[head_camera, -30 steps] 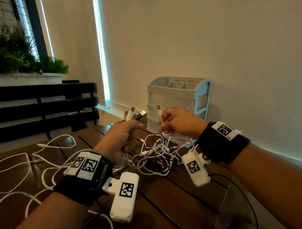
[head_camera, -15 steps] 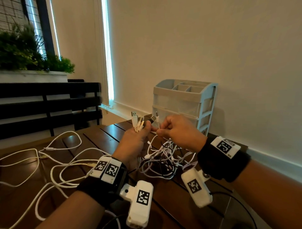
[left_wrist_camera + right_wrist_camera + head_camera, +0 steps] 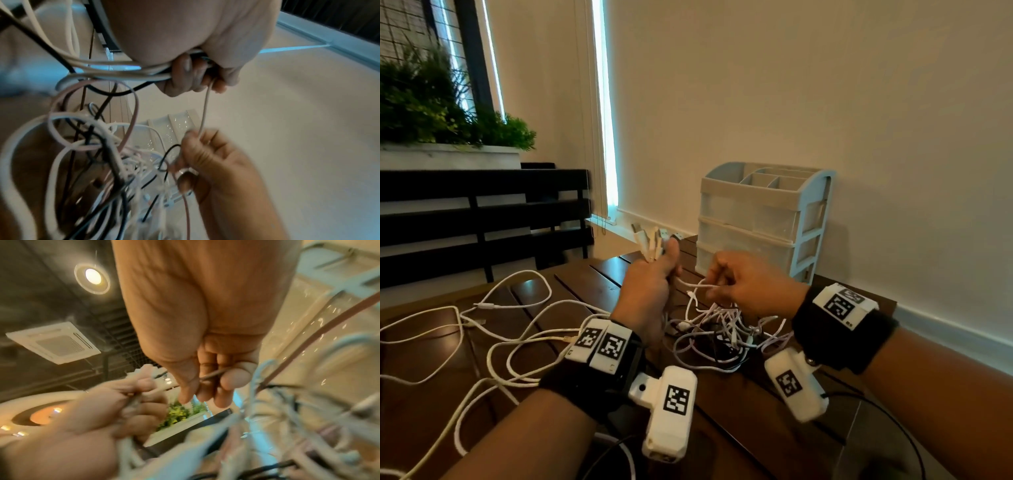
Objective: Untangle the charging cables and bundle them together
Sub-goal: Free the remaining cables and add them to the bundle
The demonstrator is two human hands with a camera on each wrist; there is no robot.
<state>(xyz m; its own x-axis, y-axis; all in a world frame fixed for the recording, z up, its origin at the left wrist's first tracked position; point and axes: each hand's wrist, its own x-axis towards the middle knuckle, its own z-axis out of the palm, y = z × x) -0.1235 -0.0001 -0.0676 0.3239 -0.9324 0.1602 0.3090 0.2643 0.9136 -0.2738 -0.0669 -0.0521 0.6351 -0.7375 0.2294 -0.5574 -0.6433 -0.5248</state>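
My left hand (image 3: 654, 274) is raised over the table and grips a bunch of cable ends, with several USB plugs (image 3: 655, 238) sticking up above its thumb. In the left wrist view its fingers (image 3: 185, 76) curl round white and black cables. My right hand (image 3: 736, 284) pinches one thin white cable (image 3: 693, 285) that runs taut across to the left hand; the same cable (image 3: 204, 110) shows in the left wrist view. Below both hands lies a tangle of white, pink and black cables (image 3: 722, 339). The right wrist view shows thumb and fingers (image 3: 232, 379) pinching the cable.
Long white cables (image 3: 493, 342) loop over the dark slatted wooden table (image 3: 739, 425) at the left. A pale blue drawer organiser (image 3: 760, 219) stands against the wall behind the hands. A black bench (image 3: 482, 219) and a planter with greenery (image 3: 441, 113) are at the far left.
My right hand brought its plug end over to the left hand, which took it into the bunch. The right hand has since slid down and right along that cable, pulling it taut.
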